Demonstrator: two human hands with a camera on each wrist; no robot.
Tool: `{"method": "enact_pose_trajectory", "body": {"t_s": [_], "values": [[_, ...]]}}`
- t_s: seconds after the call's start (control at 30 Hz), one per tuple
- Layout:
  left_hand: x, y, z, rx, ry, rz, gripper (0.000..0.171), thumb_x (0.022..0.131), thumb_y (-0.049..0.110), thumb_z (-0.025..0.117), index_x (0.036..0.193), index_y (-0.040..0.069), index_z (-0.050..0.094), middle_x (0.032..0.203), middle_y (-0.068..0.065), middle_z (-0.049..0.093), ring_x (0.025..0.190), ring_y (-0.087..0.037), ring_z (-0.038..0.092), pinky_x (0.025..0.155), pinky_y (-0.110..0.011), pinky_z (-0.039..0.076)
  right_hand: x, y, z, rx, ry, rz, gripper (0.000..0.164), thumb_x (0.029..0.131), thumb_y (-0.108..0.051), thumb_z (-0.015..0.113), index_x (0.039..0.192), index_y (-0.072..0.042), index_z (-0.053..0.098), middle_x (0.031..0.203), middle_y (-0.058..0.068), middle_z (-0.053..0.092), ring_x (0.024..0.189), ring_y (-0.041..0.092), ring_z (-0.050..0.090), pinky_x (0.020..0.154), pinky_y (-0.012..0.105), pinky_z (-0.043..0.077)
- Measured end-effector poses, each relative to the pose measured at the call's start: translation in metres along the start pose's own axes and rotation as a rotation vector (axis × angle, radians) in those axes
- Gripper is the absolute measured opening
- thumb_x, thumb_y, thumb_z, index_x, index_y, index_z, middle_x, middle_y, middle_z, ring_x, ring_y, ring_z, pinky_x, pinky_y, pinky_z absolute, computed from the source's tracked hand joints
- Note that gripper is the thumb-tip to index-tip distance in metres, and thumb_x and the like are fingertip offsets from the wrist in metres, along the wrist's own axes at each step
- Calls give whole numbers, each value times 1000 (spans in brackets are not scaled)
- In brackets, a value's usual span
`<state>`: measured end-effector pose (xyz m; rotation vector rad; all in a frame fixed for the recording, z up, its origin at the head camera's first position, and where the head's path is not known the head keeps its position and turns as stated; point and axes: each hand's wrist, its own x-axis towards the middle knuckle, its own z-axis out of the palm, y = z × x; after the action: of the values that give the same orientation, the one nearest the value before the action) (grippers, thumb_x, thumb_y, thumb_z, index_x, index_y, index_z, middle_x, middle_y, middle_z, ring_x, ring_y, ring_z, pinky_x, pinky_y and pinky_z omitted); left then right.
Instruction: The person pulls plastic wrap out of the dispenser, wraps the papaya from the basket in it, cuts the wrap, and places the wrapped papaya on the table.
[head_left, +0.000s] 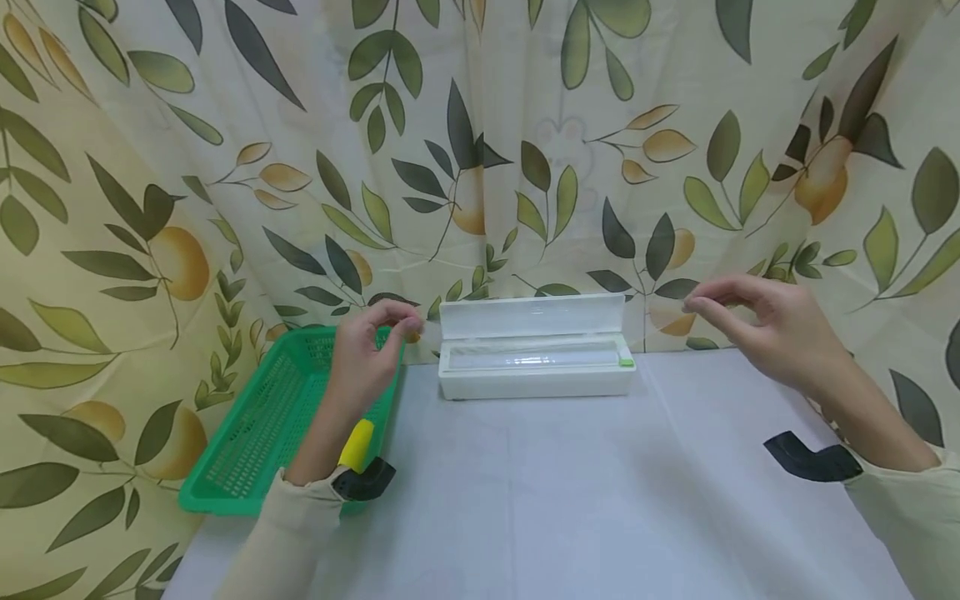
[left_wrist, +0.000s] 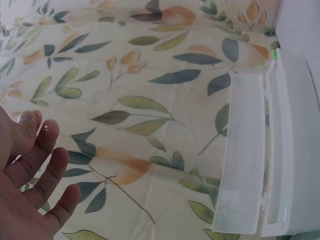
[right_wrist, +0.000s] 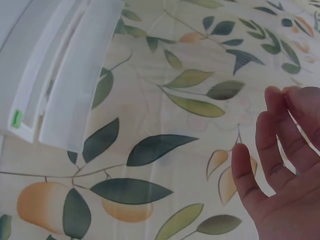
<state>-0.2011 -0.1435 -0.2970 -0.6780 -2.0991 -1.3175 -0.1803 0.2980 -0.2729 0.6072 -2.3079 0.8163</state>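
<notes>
Both hands are raised apart in the air, thumb and fingertips pinched together. My left hand is up to the left of a white plastic wrap box, over the basket's edge. My right hand is to the box's right, a little higher. Clear plastic wrap seems pinched between them; it barely shows, apart from small glints at the left fingertips. The box's lid stands open at the back, and a shiny clear roll lies inside. A green tab sits at its right end.
A green mesh basket stands on the table's left, partly behind the left forearm. Beside that forearm a yellow thing shows, partly hidden. White cloth covers the table. A leaf-patterned curtain hangs right behind the box.
</notes>
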Motion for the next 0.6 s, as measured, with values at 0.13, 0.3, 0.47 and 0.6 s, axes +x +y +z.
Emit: {"method": "enact_pose_trajectory", "body": {"t_s": [0.13, 0.3, 0.47, 0.6], "values": [[-18, 3, -1, -9, -14, -20, 4, 98, 5, 68, 96, 2, 71, 92, -4, 72, 86, -16, 64, 77, -24, 52, -18, -3, -1, -14, -3, -48, 18, 86, 2, 79, 101, -8, 77, 97, -24, 67, 91, -10, 57, 79, 4, 41], [-41, 5, -2, -21, -23, 7, 6, 97, 6, 69, 95, 1, 71, 92, -2, 72, 86, -15, 64, 77, -23, 52, -44, -11, 0, 1, -25, -63, 26, 81, 8, 80, 100, -10, 76, 97, -19, 71, 97, -13, 59, 90, 2, 39], [-63, 6, -3, -22, -34, 71, 3, 95, 1, 70, 95, 4, 71, 91, -5, 71, 85, -14, 64, 77, -20, 52, -69, -16, 0, -31, -66, -88, 38, 75, 11, 83, 99, -18, 75, 94, -13, 72, 94, -11, 59, 90, 3, 41], [-77, 9, -4, -28, -44, 123, 9, 92, -2, 72, 96, 7, 71, 91, -7, 70, 87, -15, 65, 79, -19, 53, -88, -18, 0, -33, -88, -120, 46, 71, 11, 85, 99, -24, 74, 93, -13, 72, 89, -8, 59, 84, 4, 45]]}}
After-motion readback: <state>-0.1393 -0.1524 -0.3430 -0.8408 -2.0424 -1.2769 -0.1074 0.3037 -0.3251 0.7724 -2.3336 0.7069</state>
